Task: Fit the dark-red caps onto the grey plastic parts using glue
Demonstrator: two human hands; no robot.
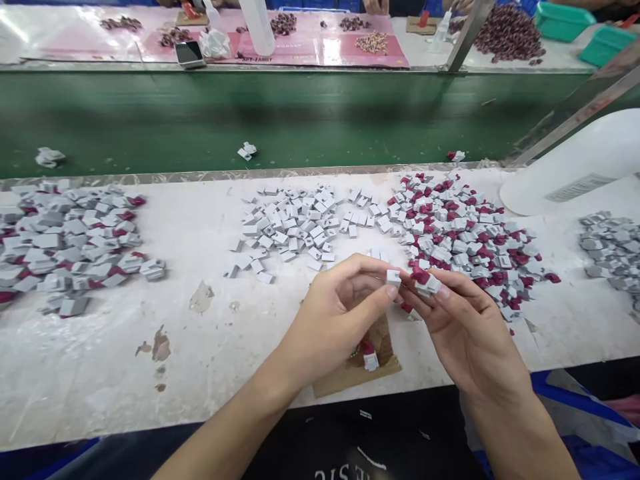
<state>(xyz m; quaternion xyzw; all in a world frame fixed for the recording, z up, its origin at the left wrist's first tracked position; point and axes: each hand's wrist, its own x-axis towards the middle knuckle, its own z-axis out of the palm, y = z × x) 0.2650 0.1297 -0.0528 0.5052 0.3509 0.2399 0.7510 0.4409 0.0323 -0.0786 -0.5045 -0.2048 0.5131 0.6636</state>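
Observation:
My left hand (pixel 345 307) pinches a small light-grey plastic block (pixel 393 277) between thumb and fingertips. Close beside it, my right hand (pixel 465 320) grips a grey and dark-red plastic piece (pixel 424 280). The two parts are held near each other, with a small gap between them. Under my hands lies a brown cardboard piece (pixel 345 382), and on it rests another grey and red piece (pixel 370 360). Behind my left hand spreads a pile of plain grey blocks (pixel 295 223). A heap of grey and red pieces (pixel 460 233) lies behind my right hand.
At the left sits a pile of larger grey and red pieces (pixel 65 233); more grey parts (pixel 613 253) are at the far right. A white bottle (pixel 575 160) lies right. Beyond runs a green conveyor belt (pixel 200 120) carrying a few pieces. Other people's hands (pixel 376 7) show across it.

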